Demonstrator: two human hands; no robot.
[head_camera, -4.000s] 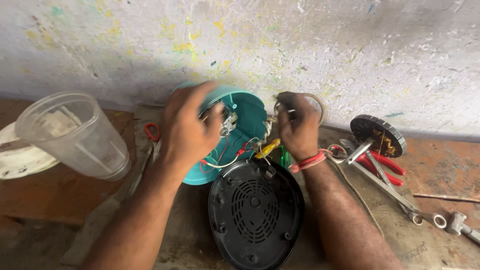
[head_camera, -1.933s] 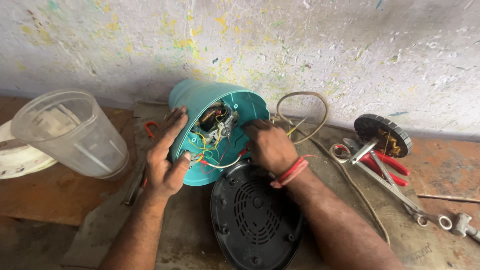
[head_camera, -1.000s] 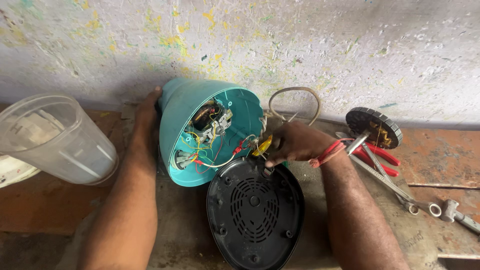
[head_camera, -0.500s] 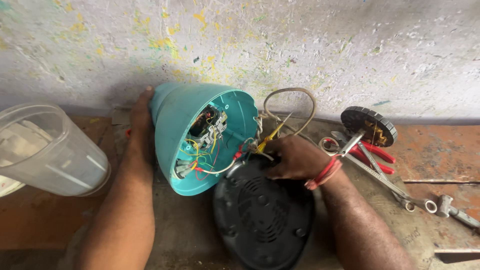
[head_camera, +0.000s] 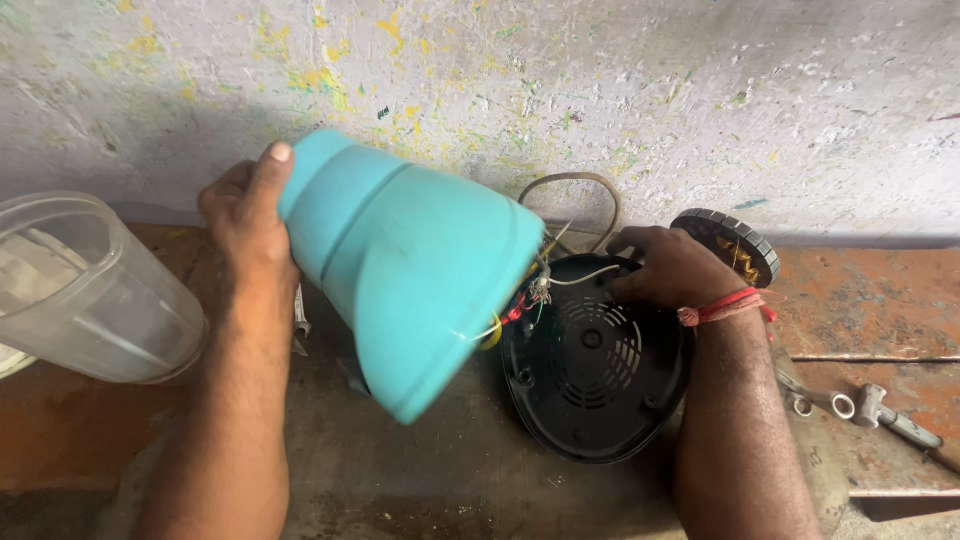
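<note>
My left hand (head_camera: 248, 218) grips the narrow top of a teal blender housing (head_camera: 410, 270) and holds it lifted and tilted, its open bottom turned toward the lower right. Coloured wires (head_camera: 530, 292) run from that opening to a round black vented base plate (head_camera: 592, 360) lying flat on the bench. My right hand (head_camera: 665, 268), a red thread band at its wrist, rests on the far edge of the plate with fingers curled on it beside the wires.
A clear plastic jar (head_camera: 85, 290) lies tilted at the left. A brown cord loop (head_camera: 590, 200) and a black toothed disc (head_camera: 735, 245) sit against the spattered wall. Metal tools (head_camera: 865, 405) lie at the right on the rusty bench.
The teal housing has been lifted and swung over, so its open wired side now faces away from me. My right hand moved from the wires to the black plate's edge.
</note>
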